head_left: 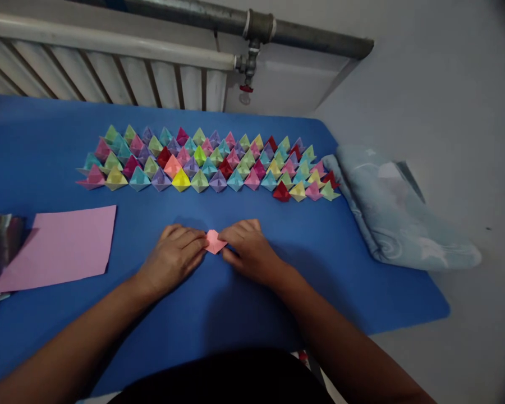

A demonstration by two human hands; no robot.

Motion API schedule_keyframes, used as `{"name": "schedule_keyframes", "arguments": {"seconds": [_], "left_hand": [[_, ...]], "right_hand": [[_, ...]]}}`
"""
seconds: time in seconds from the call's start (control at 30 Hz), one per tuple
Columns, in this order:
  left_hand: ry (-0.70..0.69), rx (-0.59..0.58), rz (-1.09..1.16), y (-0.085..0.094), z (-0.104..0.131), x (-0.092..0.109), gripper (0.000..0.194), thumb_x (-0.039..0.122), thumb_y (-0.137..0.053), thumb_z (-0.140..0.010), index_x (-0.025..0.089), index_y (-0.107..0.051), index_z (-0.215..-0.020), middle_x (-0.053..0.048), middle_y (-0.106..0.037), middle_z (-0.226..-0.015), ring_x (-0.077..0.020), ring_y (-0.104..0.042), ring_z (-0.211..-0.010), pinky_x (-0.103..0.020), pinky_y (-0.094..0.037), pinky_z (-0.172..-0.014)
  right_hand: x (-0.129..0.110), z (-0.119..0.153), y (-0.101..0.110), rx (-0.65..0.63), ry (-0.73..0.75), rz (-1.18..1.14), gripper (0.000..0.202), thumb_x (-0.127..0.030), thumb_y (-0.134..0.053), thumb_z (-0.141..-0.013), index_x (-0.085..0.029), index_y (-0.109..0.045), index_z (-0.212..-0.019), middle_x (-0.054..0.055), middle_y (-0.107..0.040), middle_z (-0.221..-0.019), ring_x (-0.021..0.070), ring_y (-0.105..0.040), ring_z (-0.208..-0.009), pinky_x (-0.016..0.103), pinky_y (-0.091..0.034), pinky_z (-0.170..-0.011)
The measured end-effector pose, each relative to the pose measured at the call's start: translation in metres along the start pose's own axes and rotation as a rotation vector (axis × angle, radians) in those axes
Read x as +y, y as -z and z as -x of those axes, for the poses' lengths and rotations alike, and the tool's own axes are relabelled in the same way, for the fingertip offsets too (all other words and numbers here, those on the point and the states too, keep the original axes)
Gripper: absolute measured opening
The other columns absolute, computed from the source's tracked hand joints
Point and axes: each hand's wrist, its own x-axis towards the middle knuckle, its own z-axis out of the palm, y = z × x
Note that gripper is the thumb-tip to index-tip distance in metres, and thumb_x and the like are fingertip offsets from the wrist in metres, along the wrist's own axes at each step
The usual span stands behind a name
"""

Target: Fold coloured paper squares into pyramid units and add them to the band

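A small piece of folded pink paper (pixel 214 242) lies between my hands, low over the blue table (pixel 252 308). My left hand (pixel 173 253) grips its left side, with fingers closed and bent inward. On the opposite side, my right hand (pixel 249 247) pinches the paper's right edge with thumb and fingers. Parts of the folded piece are hidden under the fingertips. Beyond both hands stand several rows of folded paper boats (pixel 219 180) in many colours, packed close together.
A flat pink sheet (pixel 76 241) lies at the left, beside a dark, shiny stack (pixel 2 247) at the table edge. At the right rests a folded light-blue cloth (pixel 387 207). A white radiator (pixel 109 73) and a grey pipe (pixel 320 39) run behind the table.
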Motion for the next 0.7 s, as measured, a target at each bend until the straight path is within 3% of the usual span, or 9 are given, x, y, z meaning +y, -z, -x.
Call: {"name": "schedule_keyframes", "arguments": {"seconds": [0.27, 0.7], "left_hand": [[0.063, -0.005, 0.038, 0.002, -0.006, 0.003, 0.016, 0.024, -0.053, -0.097, 0.017, -0.068, -0.099, -0.007, -0.075, -0.101, -0.0204, -0.066, -0.090, -0.038, -0.046, -0.082], [-0.039, 0.001, -0.028, 0.003, -0.004, 0.004, 0.019, 0.015, -0.049, -0.098, 0.015, -0.066, -0.105, -0.009, -0.074, -0.104, -0.0216, -0.065, -0.091, -0.038, -0.048, -0.081]], "right_hand": [[0.011, -0.001, 0.003, -0.011, -0.020, -0.102, 0.010, -0.023, -0.059, -0.094, -0.020, -0.068, -0.096, 0.003, -0.071, -0.096, 0.0178, -0.055, -0.089, 0.034, -0.028, -0.081], [0.012, 0.003, 0.000, 0.035, 0.104, -0.055, 0.014, -0.014, -0.056, -0.092, -0.019, -0.066, -0.101, 0.003, -0.072, -0.112, 0.0182, -0.053, -0.090, 0.035, -0.032, -0.081]]}}
